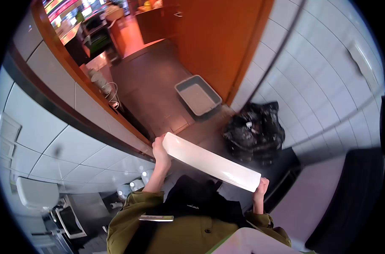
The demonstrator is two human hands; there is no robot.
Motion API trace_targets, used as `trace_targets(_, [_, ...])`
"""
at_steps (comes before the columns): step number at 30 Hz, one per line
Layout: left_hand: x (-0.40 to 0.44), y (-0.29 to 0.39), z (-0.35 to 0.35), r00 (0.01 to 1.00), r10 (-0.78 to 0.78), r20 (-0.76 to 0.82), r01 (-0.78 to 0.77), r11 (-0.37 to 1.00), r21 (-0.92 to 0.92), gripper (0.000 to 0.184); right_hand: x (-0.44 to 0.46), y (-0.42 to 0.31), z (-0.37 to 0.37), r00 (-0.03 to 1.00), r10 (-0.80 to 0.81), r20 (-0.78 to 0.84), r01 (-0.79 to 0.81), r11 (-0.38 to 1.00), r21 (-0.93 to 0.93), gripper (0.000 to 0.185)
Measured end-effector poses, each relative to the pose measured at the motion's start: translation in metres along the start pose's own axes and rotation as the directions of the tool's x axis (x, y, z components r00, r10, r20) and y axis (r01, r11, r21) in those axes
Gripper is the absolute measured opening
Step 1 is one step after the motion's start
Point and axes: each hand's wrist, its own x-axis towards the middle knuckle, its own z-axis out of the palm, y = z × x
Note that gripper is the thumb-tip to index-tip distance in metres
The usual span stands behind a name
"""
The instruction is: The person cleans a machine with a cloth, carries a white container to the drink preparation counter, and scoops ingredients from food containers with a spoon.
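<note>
Near the black garbage bag (256,134), the left hand (160,153) and right hand (261,189) gripped the long white tray (211,162) by opposite ends, which called for even support.

Floor (146,84) with tub (199,98), black bag (257,134)

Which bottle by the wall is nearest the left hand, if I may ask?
The rightmost bottle in view; the others sit farther from the left hand.

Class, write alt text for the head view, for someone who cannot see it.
A person's left hand and right hand hold a long white object by its ends. Beyond, a grey tub sits on the floor by an orange-brown door, near a black plastic bag.
</note>
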Motion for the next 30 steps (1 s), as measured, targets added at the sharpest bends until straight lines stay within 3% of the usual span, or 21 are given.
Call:
trace_targets(3, [0.05, 0.011, 0.023, 0.991, 0.05, -0.125, -0.052, 0.999, -0.012, 0.04, 0.1, 0.028, 0.024, 0.992, -0.004, 0.126, -0.001, 0.999, 0.047, 0.034])
trace_targets(6, [0.126, 0.01, 0.026, 0.965, 0.101, -0.241, -0.111, 0.993, -0.028, 0.04, 0.186, 0.07, 0.067, 0.987, -0.067, 0.145, 0.056, 0.995, 0.079, 0.034])
trace_targets(9, [0.209, 0.005, 0.02, 0.951, 0.121, -0.286, -0.146, 0.987, -0.068, 0.038, 0.256, 0.089, 0.13, 0.98, -0.189, 0.06, 0.195, 0.974, -0.113, 0.034])
trace_targets(12, [0.291, 0.027, 0.029, 0.945, 0.063, -0.321, -0.102, 0.989, -0.107, 0.038, 0.33, 0.119, 0.176, 0.986, -0.093, 0.14, 0.105, 0.992, -0.075, 0.034])
trace_targets(17, [0.415, 0.059, 0.016, 0.94, 0.173, -0.294, -0.199, 0.978, -0.062, 0.037, 0.436, 0.104, 0.284, 0.986, 0.021, 0.164, -0.03, 0.998, 0.053, 0.032])
trace_targets(21, [0.505, 0.103, 0.021, 0.894, 0.189, -0.405, -0.233, 0.971, -0.06, 0.037, 0.526, 0.141, 0.358, 0.946, -0.037, 0.321, 0.029, 0.999, 0.029, 0.033])
trace_targets(23, [0.554, 0.12, 0.017, 0.868, 0.17, -0.466, -0.233, 0.969, -0.082, 0.036, 0.572, 0.147, 0.403, 0.903, 0.176, 0.392, -0.213, 0.975, 0.055, 0.033])
trace_targets(30, [0.727, 0.163, -0.01, 0.736, 0.207, -0.645, -0.301, 0.953, -0.038, 0.038, 0.747, 0.161, 0.575, 0.706, 0.234, 0.668, -0.291, 0.956, -0.028, 0.033])
